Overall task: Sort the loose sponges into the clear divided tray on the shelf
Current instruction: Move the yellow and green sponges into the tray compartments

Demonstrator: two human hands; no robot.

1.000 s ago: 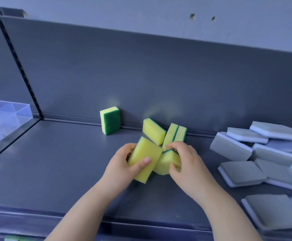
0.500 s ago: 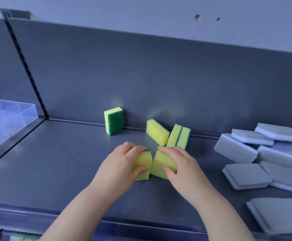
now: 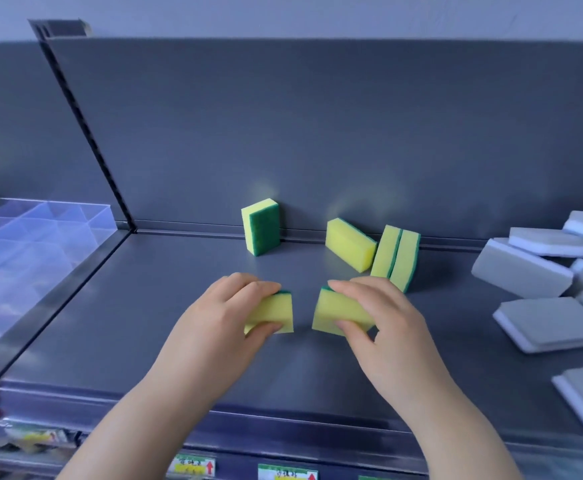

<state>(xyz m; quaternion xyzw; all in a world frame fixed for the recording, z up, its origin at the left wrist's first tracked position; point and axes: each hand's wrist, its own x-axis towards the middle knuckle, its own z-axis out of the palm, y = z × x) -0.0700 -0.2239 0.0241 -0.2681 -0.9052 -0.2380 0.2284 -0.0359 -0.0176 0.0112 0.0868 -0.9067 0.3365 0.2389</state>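
Six yellow sponges — left hand grips one; right hand another

Foam sponges w/ rough green scrub side, clear glossy plastic tray, matt shelf.

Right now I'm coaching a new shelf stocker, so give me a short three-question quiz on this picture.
1. True or false: the left hand holds one yellow sponge and the right hand holds a second yellow sponge.
2. On which side of the hands is the clear tray? A) left B) right C) straight behind them
3. Fill in the colour: the loose pile at the right is made of ___ sponges.

Key: 1 true; 2 A; 3 grey.
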